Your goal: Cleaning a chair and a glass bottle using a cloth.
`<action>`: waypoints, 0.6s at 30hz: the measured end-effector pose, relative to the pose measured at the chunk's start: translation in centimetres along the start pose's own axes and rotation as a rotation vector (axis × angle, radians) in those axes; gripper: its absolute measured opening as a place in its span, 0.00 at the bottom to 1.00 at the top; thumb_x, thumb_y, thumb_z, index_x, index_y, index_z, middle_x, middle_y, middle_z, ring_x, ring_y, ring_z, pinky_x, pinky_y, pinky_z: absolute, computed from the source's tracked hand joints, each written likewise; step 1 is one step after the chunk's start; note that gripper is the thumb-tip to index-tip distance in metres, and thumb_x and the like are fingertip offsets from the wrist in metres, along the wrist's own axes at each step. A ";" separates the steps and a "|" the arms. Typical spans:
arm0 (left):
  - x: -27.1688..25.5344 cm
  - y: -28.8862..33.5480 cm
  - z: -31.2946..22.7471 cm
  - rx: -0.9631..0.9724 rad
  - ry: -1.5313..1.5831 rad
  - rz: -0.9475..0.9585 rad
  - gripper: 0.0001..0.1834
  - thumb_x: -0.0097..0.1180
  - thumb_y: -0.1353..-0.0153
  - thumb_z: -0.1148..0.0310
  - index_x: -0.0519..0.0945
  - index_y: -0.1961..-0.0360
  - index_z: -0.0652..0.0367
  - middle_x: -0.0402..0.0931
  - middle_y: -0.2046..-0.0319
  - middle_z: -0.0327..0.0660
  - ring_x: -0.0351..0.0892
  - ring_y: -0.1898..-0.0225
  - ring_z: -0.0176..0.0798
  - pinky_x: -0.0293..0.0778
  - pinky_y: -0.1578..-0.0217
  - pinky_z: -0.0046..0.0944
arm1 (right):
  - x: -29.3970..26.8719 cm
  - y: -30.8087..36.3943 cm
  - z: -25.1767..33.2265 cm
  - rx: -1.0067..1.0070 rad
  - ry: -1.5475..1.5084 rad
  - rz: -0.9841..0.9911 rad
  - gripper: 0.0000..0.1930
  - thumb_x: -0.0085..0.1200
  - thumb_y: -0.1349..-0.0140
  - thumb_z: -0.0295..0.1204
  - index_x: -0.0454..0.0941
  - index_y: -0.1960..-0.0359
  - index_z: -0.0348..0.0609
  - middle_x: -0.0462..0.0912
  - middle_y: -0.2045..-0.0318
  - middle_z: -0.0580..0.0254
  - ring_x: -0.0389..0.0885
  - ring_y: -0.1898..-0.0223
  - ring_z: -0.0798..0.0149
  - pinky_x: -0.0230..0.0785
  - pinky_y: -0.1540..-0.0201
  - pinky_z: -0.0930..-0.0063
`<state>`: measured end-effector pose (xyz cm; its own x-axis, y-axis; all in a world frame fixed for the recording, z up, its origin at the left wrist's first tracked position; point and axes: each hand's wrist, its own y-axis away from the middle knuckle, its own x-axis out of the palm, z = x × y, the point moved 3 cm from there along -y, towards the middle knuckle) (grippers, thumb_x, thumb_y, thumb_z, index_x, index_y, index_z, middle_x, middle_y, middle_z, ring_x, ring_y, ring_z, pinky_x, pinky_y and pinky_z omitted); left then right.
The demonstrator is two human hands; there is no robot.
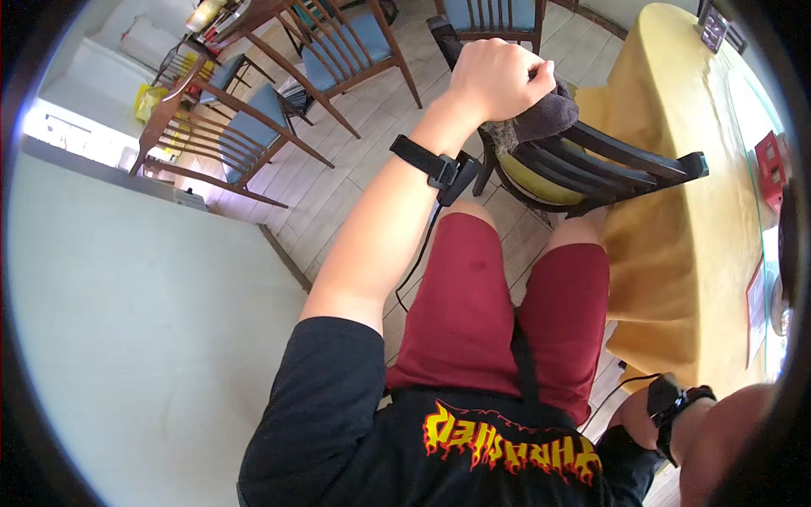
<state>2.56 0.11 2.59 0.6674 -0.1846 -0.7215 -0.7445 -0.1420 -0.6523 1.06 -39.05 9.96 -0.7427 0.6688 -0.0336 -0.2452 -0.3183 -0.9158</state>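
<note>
My left hand (504, 82) is curled into a fist, its fingers closed on a dark grey cloth (545, 117) that drapes over the top rail of a dark wooden chair (623, 147). My right hand (634, 420) is low near my side, mostly hidden behind its wristband (669, 407); I cannot tell whether those fingers are open or closed.

The rail's far end rises beyond my fist; its near end reaches the hanging yellow tablecloth (663, 177), leaving little room on my right. On my left, tiled floor (338, 188) spreads between the chair and a blue-seated chair (258, 122), well apart from my forearm. A pale partition (160, 338) edges that floor near my elbow. My knees almost meet the dark chair's back.
</note>
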 end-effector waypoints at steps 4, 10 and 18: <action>-0.1 -0.1 0.0 0.001 0.027 0.003 0.17 0.52 0.40 0.56 0.84 0.78 0.53 0.74 0.84 0.47 0.77 0.78 0.54 0.72 0.76 0.47 | -0.1 0.0 -0.2 0.004 0.009 -0.006 0.19 0.47 0.40 0.21 0.73 0.45 0.41 0.72 0.51 0.50 0.74 0.54 0.55 0.65 0.48 0.56; 0.2 -0.3 0.3 -0.035 0.019 0.020 0.19 0.51 0.40 0.54 0.84 0.81 0.51 0.76 0.83 0.47 0.79 0.78 0.53 0.74 0.74 0.47 | -1.4 1.1 0.2 0.008 0.063 -0.035 0.18 0.46 0.39 0.21 0.73 0.46 0.38 0.74 0.51 0.46 0.74 0.51 0.52 0.65 0.45 0.54; -1.2 0.1 -0.1 -0.326 0.572 -0.303 0.29 0.40 0.26 0.54 0.67 0.80 0.65 0.56 0.86 0.35 0.55 0.78 0.28 0.58 0.78 0.36 | -2.0 -1.4 -9.9 0.266 0.878 -0.026 0.14 0.57 0.43 0.19 0.74 0.55 0.35 0.78 0.54 0.55 0.79 0.56 0.62 0.70 0.49 0.71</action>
<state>1.65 0.26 3.41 0.7977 -0.5586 -0.2272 -0.5554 -0.5337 -0.6377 9.01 -33.31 7.32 -0.0212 0.9137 -0.4058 -0.4715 -0.3671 -0.8018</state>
